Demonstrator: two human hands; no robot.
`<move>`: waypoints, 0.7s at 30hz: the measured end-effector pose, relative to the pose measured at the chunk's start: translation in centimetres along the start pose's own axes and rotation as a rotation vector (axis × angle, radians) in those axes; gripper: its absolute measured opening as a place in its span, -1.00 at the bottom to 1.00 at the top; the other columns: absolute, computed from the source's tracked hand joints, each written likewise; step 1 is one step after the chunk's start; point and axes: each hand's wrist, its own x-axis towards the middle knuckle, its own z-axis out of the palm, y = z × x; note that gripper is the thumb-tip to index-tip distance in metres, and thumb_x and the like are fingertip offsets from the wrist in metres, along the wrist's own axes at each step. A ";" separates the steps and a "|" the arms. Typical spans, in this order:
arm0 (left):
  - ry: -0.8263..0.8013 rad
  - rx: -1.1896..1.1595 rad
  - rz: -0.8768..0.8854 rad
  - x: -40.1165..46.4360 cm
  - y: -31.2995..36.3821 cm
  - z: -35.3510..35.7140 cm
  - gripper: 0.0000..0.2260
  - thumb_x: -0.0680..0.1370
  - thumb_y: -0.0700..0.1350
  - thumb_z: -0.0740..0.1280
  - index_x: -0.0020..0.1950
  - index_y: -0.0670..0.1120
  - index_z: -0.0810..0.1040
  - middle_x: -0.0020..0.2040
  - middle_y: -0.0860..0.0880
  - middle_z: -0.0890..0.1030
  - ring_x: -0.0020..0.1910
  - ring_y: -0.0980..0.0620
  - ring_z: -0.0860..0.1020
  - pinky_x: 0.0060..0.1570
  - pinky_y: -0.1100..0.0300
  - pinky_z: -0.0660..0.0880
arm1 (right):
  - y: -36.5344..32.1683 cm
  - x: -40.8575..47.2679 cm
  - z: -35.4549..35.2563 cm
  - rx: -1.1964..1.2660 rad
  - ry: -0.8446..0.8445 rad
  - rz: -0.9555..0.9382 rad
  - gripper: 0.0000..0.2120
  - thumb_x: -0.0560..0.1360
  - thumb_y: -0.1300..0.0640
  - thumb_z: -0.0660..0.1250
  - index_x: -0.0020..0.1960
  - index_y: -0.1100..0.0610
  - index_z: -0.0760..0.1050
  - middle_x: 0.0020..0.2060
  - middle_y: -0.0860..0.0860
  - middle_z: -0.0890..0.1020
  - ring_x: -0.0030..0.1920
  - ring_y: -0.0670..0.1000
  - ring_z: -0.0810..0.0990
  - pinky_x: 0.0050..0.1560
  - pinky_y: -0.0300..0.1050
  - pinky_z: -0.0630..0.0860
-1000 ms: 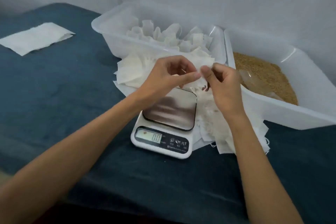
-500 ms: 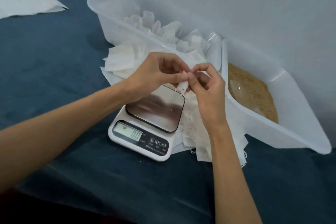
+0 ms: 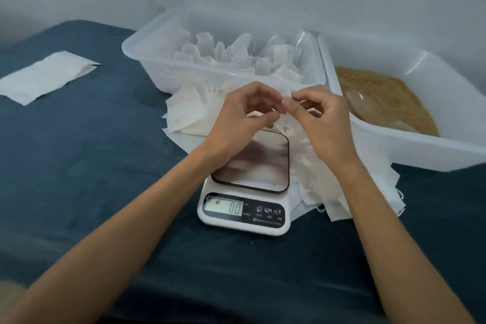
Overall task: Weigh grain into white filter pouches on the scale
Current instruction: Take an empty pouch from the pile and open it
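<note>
Grain (image 3: 386,97) fills the clear tub (image 3: 420,150) at the far right, with a clear plastic bag (image 3: 360,102) lying half sunk in it. Just left of that tub, a second clear tub (image 3: 147,60) holds upright white filter pouches (image 3: 236,52). More flat pouches lie in a loose pile (image 3: 189,110) on the dark blue worktop (image 3: 79,152), spreading from the near wall of the second tub round the right side of the scale (image 3: 247,208). The scale sits near the middle, its steel plate bare and its display reading 0.0. Above the far edge of the plate both hands meet: the left hand (image 3: 236,118) and the right hand (image 3: 326,123) have their fingers curled and their tips pressed together, pinching one small pouch (image 3: 285,123) between them; most of it is hidden behind the fingers. Far left on the worktop lies a separate flat white sheet (image 3: 44,76), well apart from everything else.
</note>
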 end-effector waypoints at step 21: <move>0.040 -0.042 -0.198 0.2 0.4 -0.6 -0.62 0.64 -0.24 0.41 0.45 -0.13 0.46 -0.09 -0.07 0.66 -0.34 0.03 0.51 -0.17 0.11 0.54 | -2.0 -0.5 0.3 0.049 0.118 -0.082 -0.93 0.49 0.17 0.51 -0.11 0.14 0.64 -0.17 -0.08 0.59 -0.37 -0.12 0.44 -0.27 -0.26 0.40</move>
